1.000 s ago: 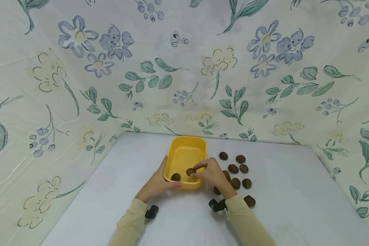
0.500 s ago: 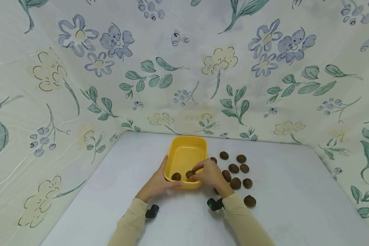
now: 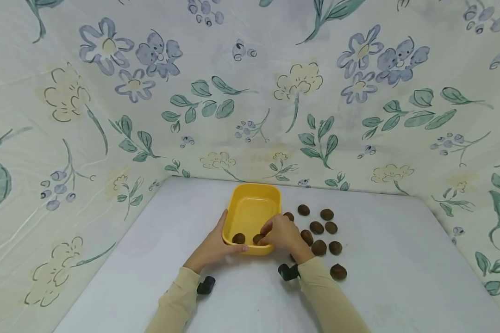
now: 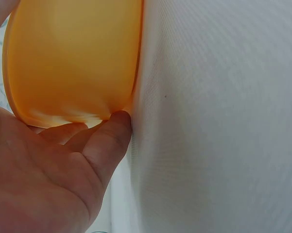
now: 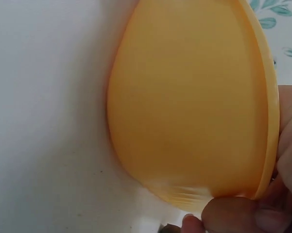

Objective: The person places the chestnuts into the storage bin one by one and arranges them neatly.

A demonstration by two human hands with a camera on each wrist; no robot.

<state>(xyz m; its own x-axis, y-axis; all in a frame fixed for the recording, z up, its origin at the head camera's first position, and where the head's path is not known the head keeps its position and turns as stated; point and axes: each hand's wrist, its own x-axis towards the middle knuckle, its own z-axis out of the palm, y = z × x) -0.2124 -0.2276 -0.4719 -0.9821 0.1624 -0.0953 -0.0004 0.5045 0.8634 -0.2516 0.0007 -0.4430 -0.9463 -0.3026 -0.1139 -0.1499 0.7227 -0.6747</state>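
Note:
A yellow plastic tray (image 3: 254,210) with raised walls lies on the white table, one chestnut (image 3: 238,238) near its front left corner. My left hand (image 3: 214,247) grips that corner, thumb along the front rim and fingers along the left wall. In the left wrist view the hand (image 4: 53,179) bears against the tray wall (image 4: 77,58). My right hand (image 3: 284,233) reaches over the right rim and pinches a second chestnut (image 3: 258,239) low inside the tray. The right wrist view shows fingers (image 5: 231,213) at the tray's rim; the pinched chestnut is hidden there.
Several loose chestnuts (image 3: 316,227) lie right of the tray, some partly behind the right hand and wrist. One chestnut (image 3: 338,272) sits nearer, beside the right sleeve. Black wrist devices (image 3: 289,272) show below each wrist. A floral cloth (image 3: 250,115) hangs behind the table.
My right hand has lowered the pinched chestnut slightly toward the tray's front, next to the other one. The left hand keeps its grip in place.

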